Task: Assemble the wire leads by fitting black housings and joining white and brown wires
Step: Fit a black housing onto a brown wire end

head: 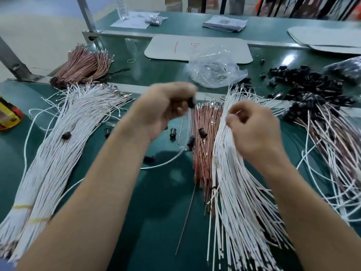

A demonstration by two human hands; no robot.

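My left hand (166, 108) is raised over the green table and pinches a black housing (191, 102) with a thin wire hanging down from it. My right hand (254, 128) hovers over the fanned pile of white wires (234, 192), fingers curled, pinching at the top of the white strands. Between the hands lies a bundle of brown wires (203, 153) with two loose black housings on it. A heap of black housings (304, 81) sits at the right rear. Finished leads with housings (332, 137) fan out at the right.
A big tied bundle of white wires (58, 153) lies at the left, a second brown bundle (82, 65) behind it. A clear plastic bag (214, 69), a grey board (199, 47), a water bottle (122, 6) and papers stand further back. A yellow-orange object (7, 114) lies at the left edge.
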